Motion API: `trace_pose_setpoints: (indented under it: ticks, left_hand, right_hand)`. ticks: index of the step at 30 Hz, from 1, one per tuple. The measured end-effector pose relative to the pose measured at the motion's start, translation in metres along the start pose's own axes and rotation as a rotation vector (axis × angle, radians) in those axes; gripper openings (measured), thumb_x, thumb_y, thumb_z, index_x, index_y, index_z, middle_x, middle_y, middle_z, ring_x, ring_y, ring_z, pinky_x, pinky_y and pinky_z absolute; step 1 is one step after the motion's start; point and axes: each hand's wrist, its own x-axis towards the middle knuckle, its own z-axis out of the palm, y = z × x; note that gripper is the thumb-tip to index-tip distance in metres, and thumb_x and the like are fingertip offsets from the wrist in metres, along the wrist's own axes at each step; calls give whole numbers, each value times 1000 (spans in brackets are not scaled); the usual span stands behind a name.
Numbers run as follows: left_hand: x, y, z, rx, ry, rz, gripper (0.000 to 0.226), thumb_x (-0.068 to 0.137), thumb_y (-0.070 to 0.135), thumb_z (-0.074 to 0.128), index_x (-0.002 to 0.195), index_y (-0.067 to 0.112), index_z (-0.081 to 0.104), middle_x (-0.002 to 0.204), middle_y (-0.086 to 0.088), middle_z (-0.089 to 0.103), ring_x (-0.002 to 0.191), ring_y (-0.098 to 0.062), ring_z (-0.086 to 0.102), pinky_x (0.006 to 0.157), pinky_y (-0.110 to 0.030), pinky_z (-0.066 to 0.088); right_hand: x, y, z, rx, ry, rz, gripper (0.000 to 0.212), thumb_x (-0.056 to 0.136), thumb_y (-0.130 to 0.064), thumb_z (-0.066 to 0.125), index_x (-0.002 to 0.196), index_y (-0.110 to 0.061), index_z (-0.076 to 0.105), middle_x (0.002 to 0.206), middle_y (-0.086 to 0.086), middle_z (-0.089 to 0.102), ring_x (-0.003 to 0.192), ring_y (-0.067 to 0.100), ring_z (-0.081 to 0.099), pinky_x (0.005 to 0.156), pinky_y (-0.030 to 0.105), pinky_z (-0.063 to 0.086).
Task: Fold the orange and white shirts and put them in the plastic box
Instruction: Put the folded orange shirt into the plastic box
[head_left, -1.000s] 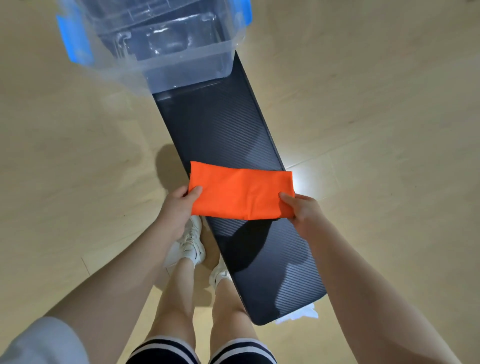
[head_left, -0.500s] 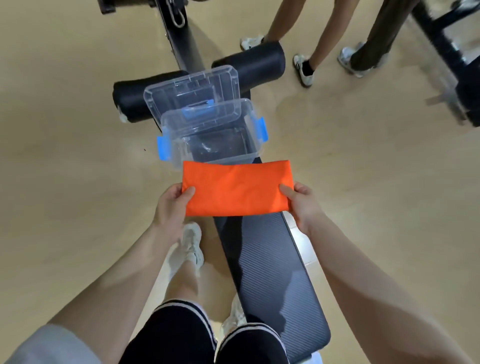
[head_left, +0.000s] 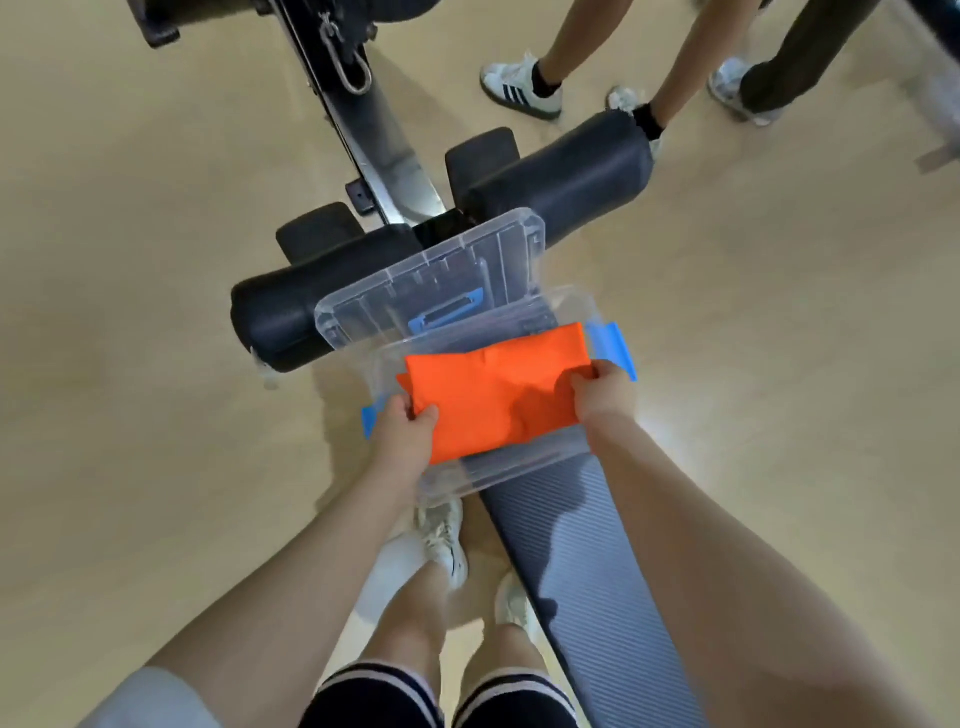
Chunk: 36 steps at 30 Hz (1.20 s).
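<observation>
The folded orange shirt (head_left: 493, 395) lies in the opening of the clear plastic box (head_left: 519, 470), which stands on the dark padded bench (head_left: 587, 561). My left hand (head_left: 408, 431) pinches the shirt's left end, thumb on top. My right hand (head_left: 602, 389) grips its right end by the blue latch (head_left: 618, 351). The shirt sags and creases between my hands. The box's clear lid (head_left: 441, 275) with a blue handle leans behind it. No white shirt is in view.
Black foam rollers (head_left: 561, 182) and the bench's metal frame (head_left: 363, 130) lie beyond the box. Legs and shoes of other people (head_left: 524, 85) stand at the top right on the tan floor. My own legs and shoes (head_left: 441, 540) are left of the bench.
Both hands carried the orange shirt forward from above the bench to the box opening and lowered it in; the shirt went from flat to sagging. The view tilted up toward the box.
</observation>
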Motion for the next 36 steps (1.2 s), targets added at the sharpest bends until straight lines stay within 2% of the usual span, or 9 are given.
trace_pose_setpoints:
  ticks: [4, 7, 10, 14, 20, 24, 27, 33, 36]
  left_hand:
    - [30, -10, 24, 101, 17, -96, 18, 94, 12, 48, 109, 4, 52, 97, -10, 52, 92, -26, 53, 76, -29, 37]
    - [45, -25, 34, 196, 74, -155, 25, 93, 7, 46, 115, -2, 51, 113, -20, 57, 108, -34, 54, 88, -35, 40]
    - [44, -31, 40, 343, 79, -45, 40, 89, 5, 48, 128, -1, 41, 129, -21, 48, 119, -35, 47, 98, -38, 36]
    - [38, -31, 49, 561, -63, 154, 37, 91, 4, 43, 128, 2, 45, 135, -16, 41, 119, -30, 46, 95, -32, 35]
    - [72, -53, 60, 639, -156, -76, 35, 88, 11, 44, 118, -6, 50, 123, -27, 52, 111, -41, 50, 95, -42, 40]
    - [59, -39, 54, 694, -271, -54, 45, 91, 17, 49, 133, 2, 44, 134, -22, 48, 121, -37, 47, 102, -37, 38]
    - [32, -14, 43, 722, -350, 74, 38, 92, 15, 49, 128, 3, 50, 131, -18, 54, 119, -32, 51, 98, -33, 39]
    - [-49, 36, 48, 740, -505, 371, 27, 90, 4, 48, 114, 0, 58, 116, -20, 62, 108, -32, 59, 95, -36, 42]
    - [-94, 45, 65, 940, -644, 606, 27, 90, 5, 46, 113, 2, 60, 115, -18, 64, 109, -31, 58, 94, -34, 41]
  right_hand:
    - [23, 6, 24, -104, 31, 49, 26, 90, -15, 46, 107, -2, 61, 102, 20, 65, 98, 34, 60, 78, 37, 44]
    - [31, 13, 35, -174, 50, 39, 28, 93, -13, 41, 115, -1, 54, 115, 22, 61, 110, 37, 56, 90, 42, 43]
    - [26, 21, 41, -346, 49, -71, 33, 92, -8, 38, 123, -5, 47, 123, 18, 54, 112, 37, 54, 91, 44, 42]
    - [21, 24, 45, -524, -137, -196, 47, 90, -3, 34, 135, -12, 41, 133, 12, 47, 119, 33, 50, 91, 40, 42]
    - [50, 29, 62, -662, -360, -63, 42, 87, -10, 37, 128, -3, 45, 137, 17, 42, 124, 36, 46, 104, 45, 39]
    - [31, 23, 43, -558, -328, -182, 33, 92, -19, 43, 120, -6, 54, 124, 18, 57, 115, 35, 53, 92, 38, 43]
    - [-8, 18, 4, -324, -251, -215, 27, 93, -18, 46, 112, -6, 60, 114, 14, 65, 108, 30, 58, 88, 31, 42]
    - [-120, 55, -91, 32, -32, -13, 24, 93, -14, 45, 109, -6, 62, 102, 11, 65, 91, 23, 55, 78, 26, 39]
    - [-182, 102, -119, 182, 51, 123, 24, 94, -16, 44, 107, -4, 61, 98, 12, 65, 91, 28, 59, 74, 28, 41]
